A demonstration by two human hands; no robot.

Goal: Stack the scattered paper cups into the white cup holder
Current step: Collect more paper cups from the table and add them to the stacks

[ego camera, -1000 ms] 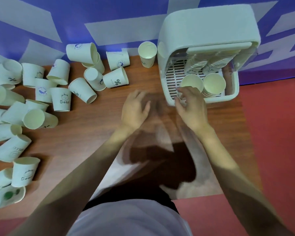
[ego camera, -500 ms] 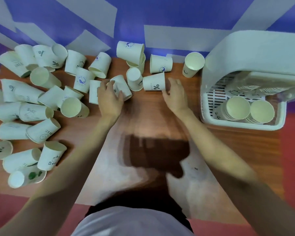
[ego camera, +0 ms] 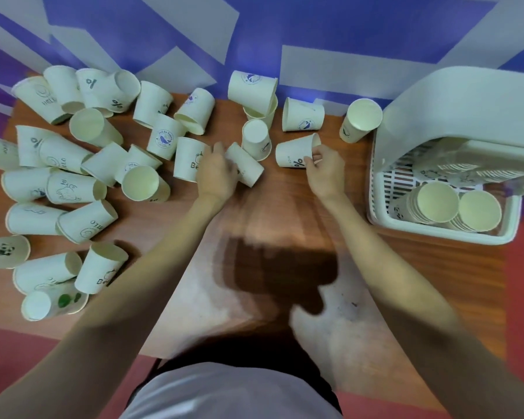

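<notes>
The white cup holder (ego camera: 454,122) is sitting at right, two stacks inside. Mid-frame, the left hand (ego camera: 217,173) is closing around a tipped cup (ego camera: 245,168); the right hand (ego camera: 325,173) is pinching the percent-marked cup (ego camera: 295,154). Pickup underway; next, probably nesting them onto a stack.

Bare table (ego camera: 285,225) lies open between the arms and toward the holder (ego camera: 436,237). Fallen cups (ego camera: 82,225) crowd the left side. 2 cup stacks (ego camera: 454,207) fill the holder's front.
</notes>
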